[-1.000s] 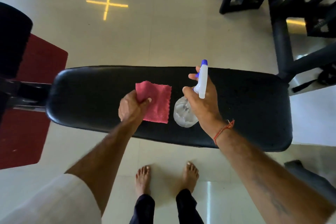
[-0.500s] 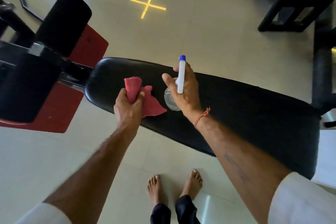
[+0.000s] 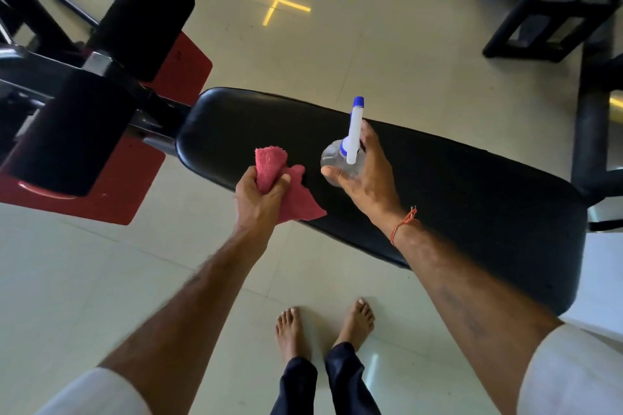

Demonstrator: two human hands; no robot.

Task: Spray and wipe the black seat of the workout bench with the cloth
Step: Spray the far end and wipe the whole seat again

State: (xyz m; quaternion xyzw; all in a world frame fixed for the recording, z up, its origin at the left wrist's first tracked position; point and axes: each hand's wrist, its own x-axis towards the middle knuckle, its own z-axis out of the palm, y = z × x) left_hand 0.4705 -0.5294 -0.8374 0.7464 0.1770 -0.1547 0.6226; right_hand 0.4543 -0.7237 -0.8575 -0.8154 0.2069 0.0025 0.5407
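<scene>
The long black bench seat (image 3: 472, 199) runs from the upper left to the lower right across the view. My left hand (image 3: 256, 199) grips a bunched pink cloth (image 3: 286, 192) over the seat's near edge, close to its left end. My right hand (image 3: 367, 178) holds a clear spray bottle (image 3: 332, 163) with a white and blue spray head (image 3: 354, 131) above the seat, just right of the cloth. The nozzle points away from me.
Black foam rollers (image 3: 145, 20) and a red frame plate (image 3: 101, 199) stand at the bench's left end. Another black machine (image 3: 546, 20) and a post (image 3: 593, 118) stand at the upper right. A yellow cross (image 3: 276, 2) marks the pale tiled floor. My bare feet (image 3: 323, 327) are near the bench.
The cloth went from lying flat under my left hand to being bunched and lifted in it. Both hands moved toward the bench's left end, and my view turned left.
</scene>
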